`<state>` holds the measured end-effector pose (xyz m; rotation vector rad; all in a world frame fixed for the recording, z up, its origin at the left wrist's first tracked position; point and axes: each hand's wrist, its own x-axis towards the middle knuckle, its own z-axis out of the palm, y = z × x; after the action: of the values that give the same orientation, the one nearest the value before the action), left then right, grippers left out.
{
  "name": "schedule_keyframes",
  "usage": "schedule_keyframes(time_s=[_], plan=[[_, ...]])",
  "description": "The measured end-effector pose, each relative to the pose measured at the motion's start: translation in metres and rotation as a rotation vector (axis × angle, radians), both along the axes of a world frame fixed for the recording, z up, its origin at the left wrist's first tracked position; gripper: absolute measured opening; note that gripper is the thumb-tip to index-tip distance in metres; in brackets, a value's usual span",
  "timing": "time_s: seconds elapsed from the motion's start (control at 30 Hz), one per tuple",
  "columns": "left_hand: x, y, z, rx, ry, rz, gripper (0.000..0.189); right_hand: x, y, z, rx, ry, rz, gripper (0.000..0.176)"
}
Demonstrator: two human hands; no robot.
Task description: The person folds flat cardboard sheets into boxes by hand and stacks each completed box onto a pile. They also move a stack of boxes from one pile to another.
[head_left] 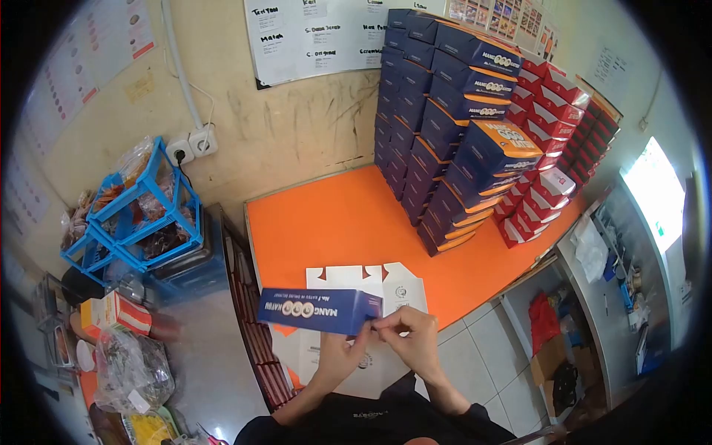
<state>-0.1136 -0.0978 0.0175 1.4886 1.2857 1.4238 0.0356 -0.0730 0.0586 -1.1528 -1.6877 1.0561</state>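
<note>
A dark blue cardboard food box (319, 311) with "Mang Katsu" style lettering is held tilted above the front of the orange table. My left hand (343, 359) grips it from below at its near right side, its fingers partly hidden by the box. My right hand (412, 335) pinches the corner at the box's right end, where the end flap is. Beneath the box and my hands lie flat white cardboard box blanks (408, 288), with notched edges and small printed logos.
Tall stacks of folded blue boxes (454, 96) and red boxes (550, 119) stand at the table's right back. Orange table (319, 215) surface extends behind the blanks. On the left are a blue plastic rack (137, 245), a metal counter (215, 334) and bagged goods. Shelves line the right.
</note>
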Motion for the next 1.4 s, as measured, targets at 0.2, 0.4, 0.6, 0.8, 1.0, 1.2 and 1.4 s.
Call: schedule_keyframes(time_s=[0.2,0.4,0.6,0.8,1.0,1.2,1.4], plan=[[0.002,0.007,-0.012,-0.360,-0.734,-0.056,0.025,0.028,0.038,0.015,0.261,-0.123,0.371,0.033],[-0.047,-0.016,0.073,-0.162,0.113,-1.014,0.043,0.072,0.056,0.022,0.141,-0.163,0.548,0.027],[-0.034,0.011,0.089,0.123,0.178,-0.763,0.104,0.047,0.041,0.064,0.113,-0.021,1.105,0.031],[-0.051,0.006,0.071,-0.069,-0.299,-0.677,0.102,0.068,0.018,0.026,0.046,0.289,0.726,0.063],[-0.038,0.004,0.062,0.112,0.392,-0.467,0.086,0.065,0.005,0.050,0.572,-0.474,0.494,0.053],[-0.009,-0.005,0.070,0.119,0.242,-0.574,0.120,0.066,-0.018,0.073,0.610,-0.131,0.695,0.039],[0.016,-0.005,0.020,0.023,-0.094,-0.742,0.135,0.038,0.000,0.046,0.689,0.107,0.473,0.047]])
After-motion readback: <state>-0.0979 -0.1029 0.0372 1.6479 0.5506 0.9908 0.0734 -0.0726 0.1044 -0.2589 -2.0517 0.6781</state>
